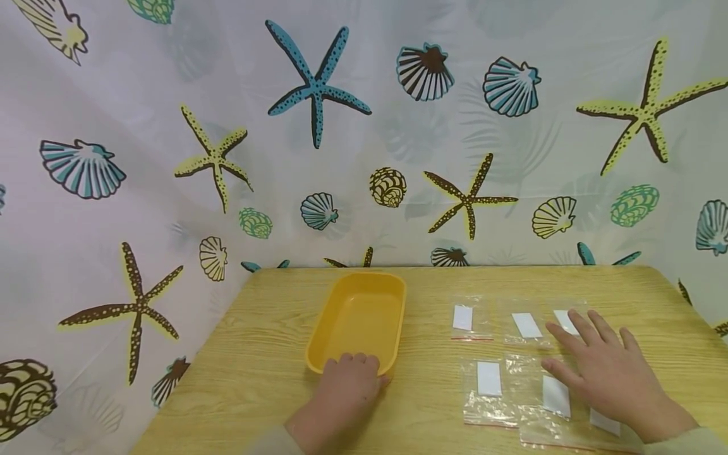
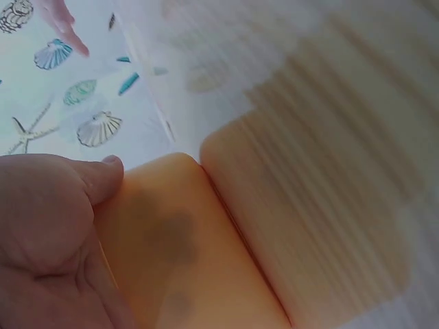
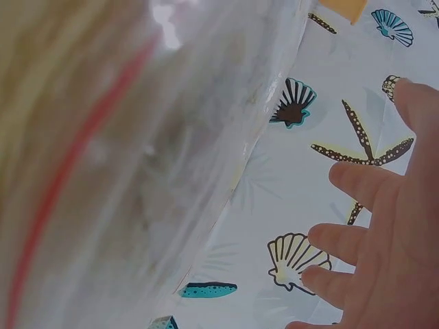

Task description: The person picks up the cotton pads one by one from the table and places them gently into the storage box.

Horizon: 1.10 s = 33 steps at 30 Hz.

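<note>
A yellow plastic tray with rounded corners rests on the wooden table. My left hand grips its near rim, four fingers curled over the edge; in the left wrist view the thumb lies against the tray's outer wall. Over the clear zip bags at the right, my right hand is spread with fingers apart, holding nothing. Each bag has a white card inside: one card lies nearest the tray in the front row, another card just left of the right hand. The right hand partly covers the rightmost bags.
More bagged cards lie in the back row, a left card and a middle card. The wooden table ends at a white curtain printed with starfish and shells, which also hangs along both sides.
</note>
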Tool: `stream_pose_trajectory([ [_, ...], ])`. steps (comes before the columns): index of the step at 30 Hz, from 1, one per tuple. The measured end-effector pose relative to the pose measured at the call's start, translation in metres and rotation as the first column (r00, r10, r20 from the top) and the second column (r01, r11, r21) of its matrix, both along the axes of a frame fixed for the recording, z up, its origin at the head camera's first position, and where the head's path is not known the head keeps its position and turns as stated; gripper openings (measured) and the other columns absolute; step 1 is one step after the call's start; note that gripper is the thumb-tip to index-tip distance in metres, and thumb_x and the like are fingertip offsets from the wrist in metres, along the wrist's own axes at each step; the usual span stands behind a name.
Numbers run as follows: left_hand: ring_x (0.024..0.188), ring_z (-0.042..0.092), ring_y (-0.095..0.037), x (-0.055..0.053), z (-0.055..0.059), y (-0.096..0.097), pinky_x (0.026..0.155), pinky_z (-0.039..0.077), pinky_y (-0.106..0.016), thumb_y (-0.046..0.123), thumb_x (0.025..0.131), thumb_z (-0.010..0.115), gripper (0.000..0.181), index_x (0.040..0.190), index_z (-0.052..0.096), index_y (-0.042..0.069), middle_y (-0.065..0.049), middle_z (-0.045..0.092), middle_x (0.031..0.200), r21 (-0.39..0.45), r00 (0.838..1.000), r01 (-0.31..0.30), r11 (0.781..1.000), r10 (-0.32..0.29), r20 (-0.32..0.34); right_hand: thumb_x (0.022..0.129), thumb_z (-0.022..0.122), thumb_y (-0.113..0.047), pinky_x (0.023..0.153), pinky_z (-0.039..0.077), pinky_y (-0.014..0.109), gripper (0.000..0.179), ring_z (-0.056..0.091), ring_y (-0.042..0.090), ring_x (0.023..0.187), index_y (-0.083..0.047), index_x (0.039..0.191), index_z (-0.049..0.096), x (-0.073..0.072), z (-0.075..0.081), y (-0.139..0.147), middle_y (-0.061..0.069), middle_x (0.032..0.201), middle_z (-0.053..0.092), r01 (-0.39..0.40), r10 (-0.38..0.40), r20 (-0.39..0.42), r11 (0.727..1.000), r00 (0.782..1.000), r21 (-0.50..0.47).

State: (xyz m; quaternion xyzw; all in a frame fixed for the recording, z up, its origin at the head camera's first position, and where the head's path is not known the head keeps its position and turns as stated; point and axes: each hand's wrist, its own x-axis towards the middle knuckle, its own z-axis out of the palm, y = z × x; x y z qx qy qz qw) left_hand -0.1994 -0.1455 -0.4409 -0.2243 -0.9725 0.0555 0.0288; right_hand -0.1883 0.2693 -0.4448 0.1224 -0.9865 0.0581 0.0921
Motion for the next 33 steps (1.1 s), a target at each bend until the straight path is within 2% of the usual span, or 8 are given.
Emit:
stream_pose_trajectory([
  [4,0.07,0.05,-0.02,0.005,0.002,0.012,0.061,0.043,-0.039,0.043,0.102,0.057,0.035,0.092,0.06,0.01,-0.002,0.054,0.077,0.028,1.0,0.005,1.0,-0.005,-0.006,0.097,0.047,-0.068,0.101,0.018,0.08,0.075,0.023,0.051,0.143,-0.017,0.152,0.048,0.0,0.0,0.0,0.025,0.157,0.033,-0.003,0.003,-0.002,1.0,1.0,-0.004],
  [8,0.07,0.049,-0.02,0.009,0.002,0.023,0.061,0.043,-0.039,0.044,0.103,0.055,0.035,0.093,0.06,0.011,-0.002,0.053,0.077,0.003,1.0,0.005,1.0,-0.005,0.008,0.097,0.047,-0.069,0.101,0.017,0.081,0.076,0.022,0.052,0.143,-0.017,0.152,0.048,0.001,0.001,-0.002,0.025,0.157,0.033,-0.002,0.002,0.008,1.0,1.0,-0.003],
  [13,0.078,0.053,-0.023,0.015,0.002,0.041,0.068,0.046,-0.043,0.047,0.103,0.053,0.037,0.096,0.061,0.012,-0.003,0.055,0.081,-0.027,0.998,-0.034,0.999,0.036,0.056,0.096,0.047,-0.07,0.1,0.018,0.081,0.076,0.023,0.052,0.143,-0.018,0.152,0.048,0.001,0.002,-0.005,0.025,0.157,0.034,0.0,0.0,0.01,1.0,1.0,0.011],
  [16,0.082,0.053,-0.023,0.019,0.005,0.054,0.074,0.046,-0.045,0.047,0.104,0.051,0.036,0.099,0.061,0.013,-0.002,0.054,0.085,-0.026,0.993,-0.049,0.998,0.051,0.11,0.097,0.046,-0.07,0.1,0.018,0.081,0.076,0.023,0.052,0.143,-0.018,0.152,0.048,0.001,0.003,-0.005,0.025,0.157,0.034,-0.005,0.005,0.007,1.0,1.0,0.012],
  [23,0.084,0.05,-0.022,0.03,0.007,0.078,0.079,0.047,-0.046,0.038,0.106,0.05,0.025,0.103,0.058,0.014,-0.001,0.052,0.087,-0.024,0.988,0.017,1.0,-0.013,0.157,0.097,0.046,-0.069,0.1,0.018,0.081,0.075,0.023,0.052,0.143,-0.019,0.153,0.047,0.001,0.003,-0.006,0.025,0.157,0.033,-0.007,0.007,0.009,1.0,1.0,0.01],
  [29,0.083,0.049,-0.021,0.037,0.009,0.094,0.078,0.048,-0.045,0.042,0.107,0.046,0.031,0.101,0.059,0.014,-0.001,0.053,0.086,-0.04,0.988,0.031,0.999,-0.024,0.153,0.097,0.047,-0.069,0.1,0.018,0.081,0.074,0.023,0.052,0.143,-0.019,0.152,0.048,0.003,0.004,-0.007,0.024,0.157,0.034,-0.008,0.008,0.011,1.0,1.0,0.01],
  [33,0.082,0.049,-0.02,0.04,0.009,0.101,0.076,0.047,-0.043,0.042,0.106,0.049,0.03,0.101,0.059,0.014,-0.001,0.053,0.086,-0.062,0.988,0.037,0.997,-0.027,0.15,0.097,0.047,-0.068,0.101,0.018,0.081,0.074,0.023,0.052,0.143,-0.019,0.152,0.048,0.003,0.005,-0.007,0.025,0.157,0.034,-0.007,0.007,0.008,1.0,1.0,0.009],
])
